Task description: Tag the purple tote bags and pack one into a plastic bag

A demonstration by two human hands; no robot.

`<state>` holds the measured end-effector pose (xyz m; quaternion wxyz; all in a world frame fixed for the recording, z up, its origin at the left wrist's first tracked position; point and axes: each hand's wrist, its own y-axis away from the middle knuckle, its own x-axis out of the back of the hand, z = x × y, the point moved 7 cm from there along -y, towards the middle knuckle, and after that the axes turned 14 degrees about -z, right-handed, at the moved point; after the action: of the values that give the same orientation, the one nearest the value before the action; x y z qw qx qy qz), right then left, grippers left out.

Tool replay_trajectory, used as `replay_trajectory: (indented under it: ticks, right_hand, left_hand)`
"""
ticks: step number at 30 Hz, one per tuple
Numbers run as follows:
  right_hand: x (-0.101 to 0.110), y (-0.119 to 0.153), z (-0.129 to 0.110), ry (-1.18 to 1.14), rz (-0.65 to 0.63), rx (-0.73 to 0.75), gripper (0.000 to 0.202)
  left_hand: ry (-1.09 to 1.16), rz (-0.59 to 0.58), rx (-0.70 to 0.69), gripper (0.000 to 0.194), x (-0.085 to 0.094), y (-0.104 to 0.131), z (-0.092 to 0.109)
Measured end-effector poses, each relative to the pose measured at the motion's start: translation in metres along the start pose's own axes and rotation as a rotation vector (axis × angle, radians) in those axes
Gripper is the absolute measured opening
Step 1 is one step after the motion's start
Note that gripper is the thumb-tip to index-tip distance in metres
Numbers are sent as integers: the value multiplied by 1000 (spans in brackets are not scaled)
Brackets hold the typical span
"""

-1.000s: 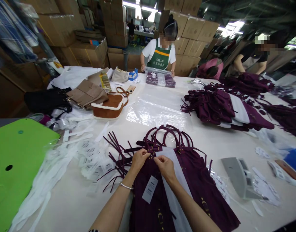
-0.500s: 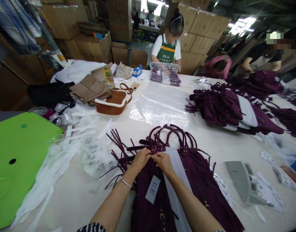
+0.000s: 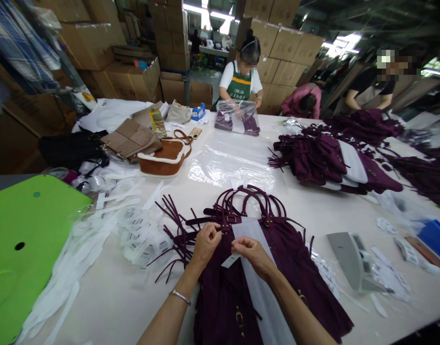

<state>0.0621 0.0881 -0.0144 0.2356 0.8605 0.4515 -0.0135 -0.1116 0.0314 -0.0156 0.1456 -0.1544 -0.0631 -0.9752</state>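
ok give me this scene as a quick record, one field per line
left hand: fingers pinched, over the bag near its handles
right hand: fingers pinched, tag just below the fingertips
main item: purple bag, lying flat, pale strip along it
left of bag: green board, loose white strips
beyond bag: clear plastic sheets, brown bag with white trim
right of bag: grey plastic device
across table: person in green apron, hand at plastic-wrapped purple item

The bag [image 3: 298, 273] looked like soft, matt purple material with shiny metal buckles [image 3: 239, 316]; the clear plastic sheet [image 3: 230, 165] was glossy and wrinkled, the far boxes [image 3: 287, 43] dull cardboard.
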Motion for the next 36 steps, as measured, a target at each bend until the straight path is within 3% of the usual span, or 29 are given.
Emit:
replay_trajectory:
  ticks: [4,11,14,21,25,30,36]
  right_hand:
    - [8,7,-3,-67,-21,1,46]
    - [39,-10,4,193,299,5,35]
    - [41,-21,7,334,311,6,21]
    - [21,-33,-18,1207,277,150,23]
    - [5,-38,-21,1477,228,215,28]
    - [4,-42,-16,1514,173,229,24]
    - [24,-44,-16,1335,350,284,16]
  left_hand:
    - [181,-92,49,27,-12,-14,-10]
    - [397,-155,91,22,-22,-18,-25]
    - [431,-159,120,25,-24,-17,-27]
    - [367,-226,102,19,-31,-20,-26]
    - [332,-261,69,22,-40,-22,-29]
    - [225,-221,17,16,-45,-23,-28]
    - [135,-231,4,12,-49,-19,-25]
